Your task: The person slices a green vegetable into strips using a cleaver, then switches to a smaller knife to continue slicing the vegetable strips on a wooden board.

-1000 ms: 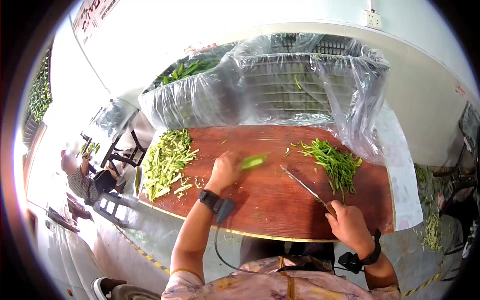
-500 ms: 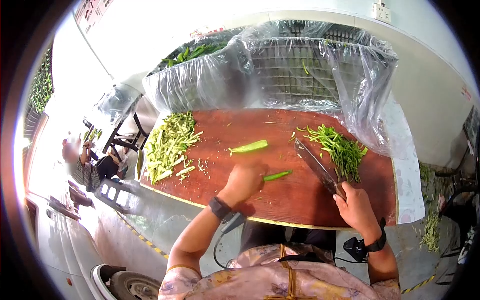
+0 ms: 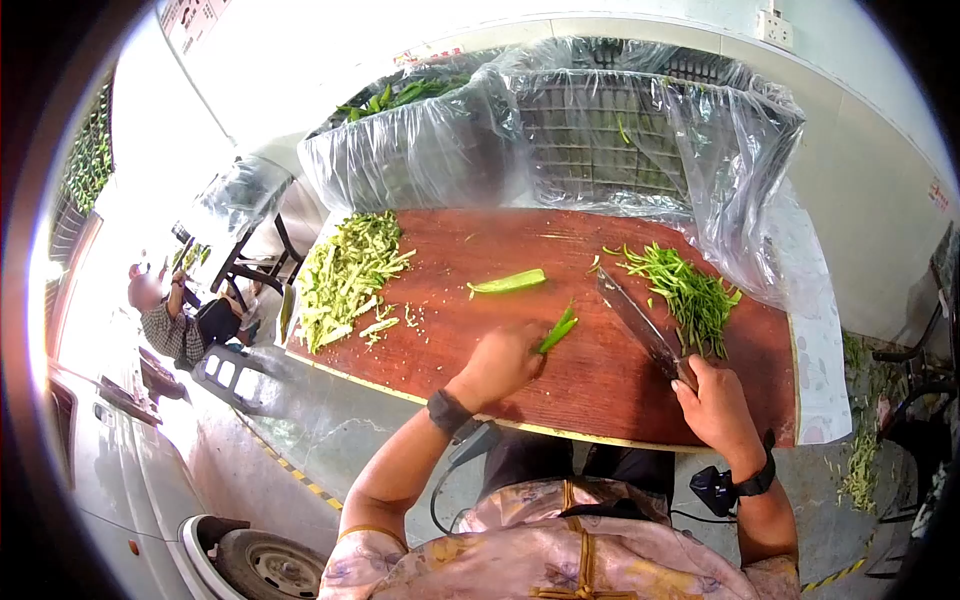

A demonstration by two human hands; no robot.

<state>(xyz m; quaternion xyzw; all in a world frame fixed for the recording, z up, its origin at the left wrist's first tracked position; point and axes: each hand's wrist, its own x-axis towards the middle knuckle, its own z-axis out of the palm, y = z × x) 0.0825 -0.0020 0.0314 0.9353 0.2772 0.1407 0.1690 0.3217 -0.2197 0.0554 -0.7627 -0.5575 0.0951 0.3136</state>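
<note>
My left hand (image 3: 503,362) is closed around a green pepper (image 3: 558,330), whose tip pokes out past the fingers above the red-brown board (image 3: 440,250). The rest of the pepper is hidden by the hand. My right hand (image 3: 718,408) grips the handle of a kitchen knife (image 3: 642,324), its dark blade slanting up and left over the board. Beyond my left hand lies a cut-open length of pepper (image 3: 508,282). To the right of the blade sits a heap of green pepper strips (image 3: 690,295). A pale green pile of seedy pepper pieces (image 3: 350,275) covers the board's left end.
Plastic-lined crates (image 3: 600,130) stand along the board's far side, with green peppers (image 3: 400,97) in the left one. At the left, another person (image 3: 175,320) sits near a dark-framed table (image 3: 250,265). A vehicle wheel (image 3: 270,565) shows at lower left.
The pepper in my left hand has turned from nearly level to pointing up and right. My right hand and the knife have barely moved, and the view has shifted slightly.
</note>
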